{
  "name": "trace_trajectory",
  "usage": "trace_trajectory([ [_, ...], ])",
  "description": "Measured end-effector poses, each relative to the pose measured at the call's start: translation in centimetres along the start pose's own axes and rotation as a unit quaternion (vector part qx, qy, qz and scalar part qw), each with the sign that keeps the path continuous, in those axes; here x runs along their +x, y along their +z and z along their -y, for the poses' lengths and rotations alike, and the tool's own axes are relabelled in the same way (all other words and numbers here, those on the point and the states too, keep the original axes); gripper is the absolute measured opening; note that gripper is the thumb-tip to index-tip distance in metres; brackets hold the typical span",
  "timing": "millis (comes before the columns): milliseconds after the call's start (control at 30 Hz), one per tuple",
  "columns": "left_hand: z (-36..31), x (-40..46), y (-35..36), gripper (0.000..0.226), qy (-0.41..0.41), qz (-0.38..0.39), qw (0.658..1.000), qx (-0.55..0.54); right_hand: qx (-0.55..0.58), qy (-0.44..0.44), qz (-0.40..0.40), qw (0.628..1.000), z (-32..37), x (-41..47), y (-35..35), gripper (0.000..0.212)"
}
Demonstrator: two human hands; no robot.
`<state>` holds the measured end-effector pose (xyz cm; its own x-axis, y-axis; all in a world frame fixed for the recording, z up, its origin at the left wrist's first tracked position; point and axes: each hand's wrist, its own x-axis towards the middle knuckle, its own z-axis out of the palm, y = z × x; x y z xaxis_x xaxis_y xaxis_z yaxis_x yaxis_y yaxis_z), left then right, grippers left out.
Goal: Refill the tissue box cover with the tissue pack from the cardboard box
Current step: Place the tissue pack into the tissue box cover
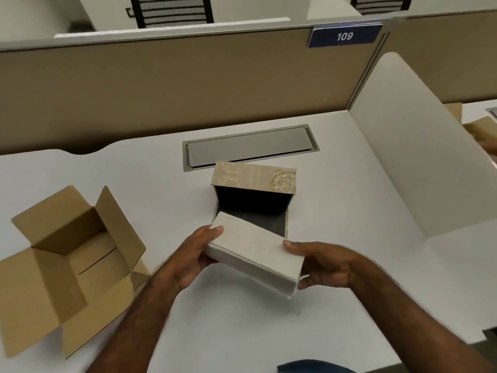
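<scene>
I grip the tissue pack (pixel 255 254) between both hands, my left hand (pixel 193 254) clasping its left end and my right hand (pixel 320 262) its right end, lifted above the worktop (pixel 349 211). Just beyond my hands the tissue box cover (pixel 255 184) lies open; the cardboard box (pixel 67 265) sits left of my left hand.

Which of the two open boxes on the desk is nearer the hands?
The patterned tissue box cover, standing open just beyond the tissue pack held by left hand and right hand. The plain brown cardboard box sits off to the left.
</scene>
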<state>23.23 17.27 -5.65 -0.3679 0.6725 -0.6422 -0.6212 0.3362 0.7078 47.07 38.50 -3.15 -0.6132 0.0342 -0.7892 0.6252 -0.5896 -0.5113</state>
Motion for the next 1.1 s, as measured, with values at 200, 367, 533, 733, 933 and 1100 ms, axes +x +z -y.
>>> trace_trajectory([
  [200, 0.0, 3.3, 0.5, 0.043, 0.031, -0.041, 0.999, -0.005, 0.090, -0.051, -0.054, 0.993, -0.3, 2.3, -2.4, 0.059],
  [367, -0.3, 5.8, 0.3, 0.046, 0.050, -0.084, 0.995, 0.024, 0.101, -0.096, -0.122, 0.983, 1.4, 4.5, -1.9, 0.032],
  [533, -0.1, 7.4, 0.0, 0.040, 0.054, -0.117, 0.991, 0.029, 0.066, -0.110, -0.148, 0.981, 2.4, 6.8, -1.5, 0.031],
  [733, 0.1, 8.0, -0.8, 0.039, 0.044, -0.113, 0.992, 0.041, 0.055, -0.123, -0.174, 0.975, 2.6, 8.4, -1.5, 0.032],
  [933, -0.1, 8.2, -1.0, 0.042, 0.049, -0.151, 0.974, 0.161, 0.049, -0.124, -0.204, 0.970, 2.7, 8.8, -1.7, 0.033],
  [1100, -0.7, 8.2, -1.5, 0.040, 0.047, -0.144, 0.970, 0.188, 0.027, -0.133, -0.217, 0.967, 2.3, 8.6, -1.7, 0.025],
])
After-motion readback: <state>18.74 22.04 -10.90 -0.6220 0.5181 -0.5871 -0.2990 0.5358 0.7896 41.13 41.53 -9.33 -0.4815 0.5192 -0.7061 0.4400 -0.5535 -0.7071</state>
